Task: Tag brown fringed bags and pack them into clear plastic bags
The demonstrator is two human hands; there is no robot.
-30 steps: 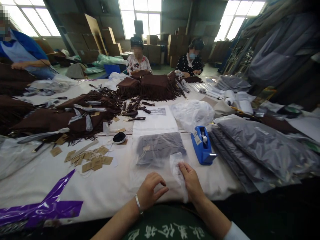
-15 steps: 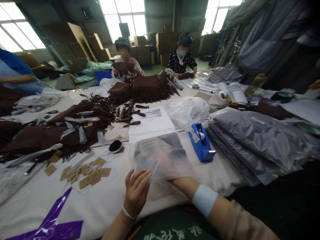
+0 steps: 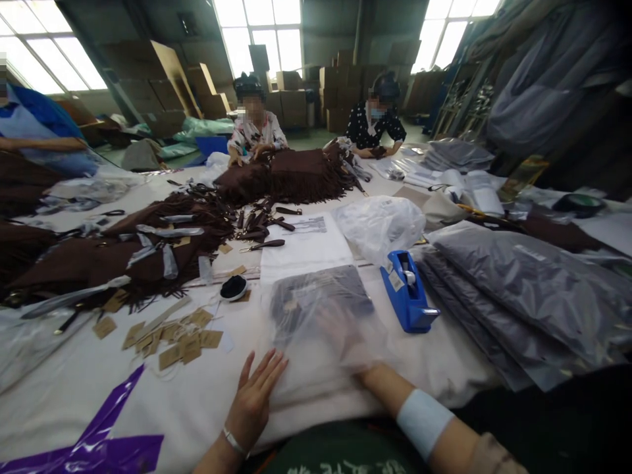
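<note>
A frosted plastic bag [image 3: 301,375] lies flat on the cloth-covered table, with a dark, flat folded item [image 3: 291,299] showing through it. My right hand [image 3: 340,332] is inside the bag, blurred by the plastic; its fingers look spread and lie against the dark item. My left hand [image 3: 253,395] rests at the bag's near left edge, fingers stretched out and holding nothing. Beyond the bag is a white printed sheet or bag [image 3: 306,247]. To the right stands a blue tape dispenser [image 3: 407,296].
Cardboard tags [image 3: 182,336] and a small dish of black stuff [image 3: 233,288] lie left. Brown fringed bags [image 3: 148,253] and straps are piled beyond. Grey bagged items [image 3: 523,283] are stacked right, near a crumpled clear bag [image 3: 382,224]. Several co-workers sit around the table.
My left hand has come off the bag's mouth and moved down and left, flattening. My right hand remains inside the bag. The person opposite has lowered a brown piece to the table.
</note>
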